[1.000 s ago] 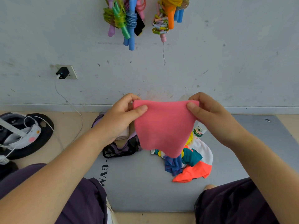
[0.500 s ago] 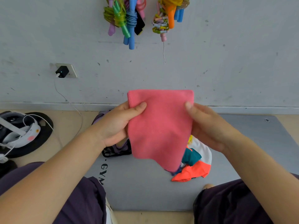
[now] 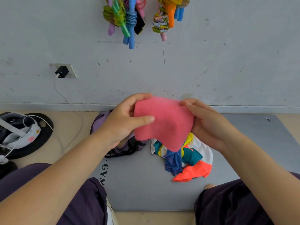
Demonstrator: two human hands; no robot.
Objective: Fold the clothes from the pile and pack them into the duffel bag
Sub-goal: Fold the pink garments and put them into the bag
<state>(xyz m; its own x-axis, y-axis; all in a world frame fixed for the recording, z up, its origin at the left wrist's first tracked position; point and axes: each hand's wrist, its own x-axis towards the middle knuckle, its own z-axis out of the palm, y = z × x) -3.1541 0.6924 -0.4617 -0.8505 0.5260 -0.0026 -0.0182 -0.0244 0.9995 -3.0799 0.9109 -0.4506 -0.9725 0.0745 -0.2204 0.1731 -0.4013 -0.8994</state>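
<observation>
Nearest the camera, two legs in dark trousers (image 3: 78, 200) frame a grey mat (image 3: 142, 189) printed with "GYM". Above the mat, both forearms reach forward. Left hand (image 3: 125, 120) grips the left edge of a pink cloth (image 3: 164, 122), thumb laid across its front and fingers curled over its top edge. Right hand (image 3: 206, 124) holds the right edge of the cloth, fingers curled round it. Cloth is held in the air, clear of the mat, with its lower corner hanging over the pile (image 3: 186, 158). Pile lies on the mat just beyond the right knee and contains white, blue, teal, yellow and orange garments. Just left of the pile, a purple bag (image 3: 103, 120) sits at the mat's far left corner, largely hidden behind the left hand. Left of the mat, a white headset (image 3: 21, 132) rests on the floor. Beyond, a charger (image 3: 61, 72) is plugged into the wall (image 3: 227, 62), and coloured skipping ropes (image 3: 128, 18) hang higher up.
</observation>
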